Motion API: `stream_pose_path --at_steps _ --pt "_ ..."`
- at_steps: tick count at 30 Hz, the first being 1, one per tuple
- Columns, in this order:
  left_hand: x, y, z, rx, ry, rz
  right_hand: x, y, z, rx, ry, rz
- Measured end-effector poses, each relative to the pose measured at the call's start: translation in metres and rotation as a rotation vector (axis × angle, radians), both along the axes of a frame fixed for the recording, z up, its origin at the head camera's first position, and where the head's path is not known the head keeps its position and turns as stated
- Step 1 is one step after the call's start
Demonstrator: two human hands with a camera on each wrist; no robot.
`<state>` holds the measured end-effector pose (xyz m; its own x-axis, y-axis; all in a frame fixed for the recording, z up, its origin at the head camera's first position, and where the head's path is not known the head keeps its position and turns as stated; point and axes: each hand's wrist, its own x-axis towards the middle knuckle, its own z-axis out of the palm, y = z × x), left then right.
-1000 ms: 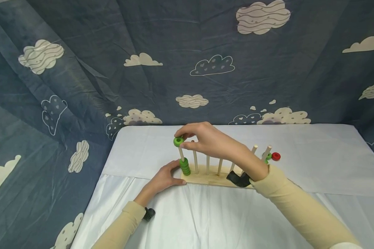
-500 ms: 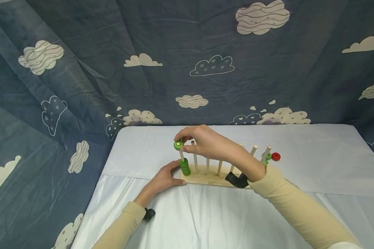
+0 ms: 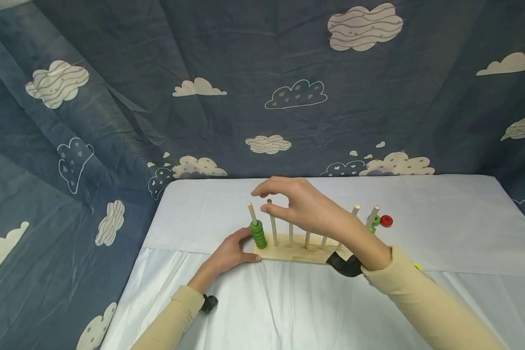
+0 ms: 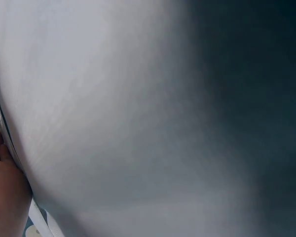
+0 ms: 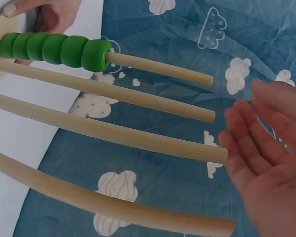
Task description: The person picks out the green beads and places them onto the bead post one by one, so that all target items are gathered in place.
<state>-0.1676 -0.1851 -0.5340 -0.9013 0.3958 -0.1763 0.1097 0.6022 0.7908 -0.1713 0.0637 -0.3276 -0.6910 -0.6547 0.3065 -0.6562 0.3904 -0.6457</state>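
A wooden peg rack with several upright pegs lies on the white cloth. Green wooden beads are stacked on its leftmost peg, whose bare top sticks out above them. My left hand holds the rack's left end, thumb at the front edge and fingers at the side. My right hand hovers over the pegs, thumb and fingers apart with nothing between them. In the right wrist view, the right hand is just past the peg tips, and the green bead stack sits low against the base.
Beyond the rack's right end lie a red bead and green beads, partly behind a peg. A bit of yellow shows by the right sleeve. A dark cloud-patterned curtain hangs behind the white-covered table.
The green bead my right hand pinched at the leftmost peg's top is released and has dropped onto the stack. My right hand has opened and drawn back rightward. My left hand stays put.
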Motion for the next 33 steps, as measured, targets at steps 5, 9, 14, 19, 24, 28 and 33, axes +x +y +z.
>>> stream_pose_path --at_steps 5,9,14,19,24,28,33 --pt "0.002 0.0 0.001 0.013 -0.013 0.006 0.012 0.006 -0.006 -0.087 0.068 0.031" --pt "0.002 0.001 0.001 0.01 -0.018 0.008 0.024 0.013 -0.013 -0.135 0.055 0.028" --pt "0.002 0.002 0.002 -0.001 -0.018 0.015 0.035 0.024 -0.025 -0.167 0.021 -0.004" --pt "0.002 0.002 0.001 -0.007 -0.02 0.016 0.046 0.033 -0.037 -0.151 -0.042 -0.061" --pt "0.002 0.002 0.001 -0.004 -0.019 0.015 0.056 0.043 -0.049 -0.128 -0.125 -0.133" --pt "0.002 0.002 0.001 -0.007 -0.013 0.017 0.063 0.051 -0.06 -0.121 -0.181 -0.198" --pt "0.002 0.002 0.0 -0.011 -0.012 0.02 0.072 0.064 -0.076 -0.122 -0.214 -0.269"
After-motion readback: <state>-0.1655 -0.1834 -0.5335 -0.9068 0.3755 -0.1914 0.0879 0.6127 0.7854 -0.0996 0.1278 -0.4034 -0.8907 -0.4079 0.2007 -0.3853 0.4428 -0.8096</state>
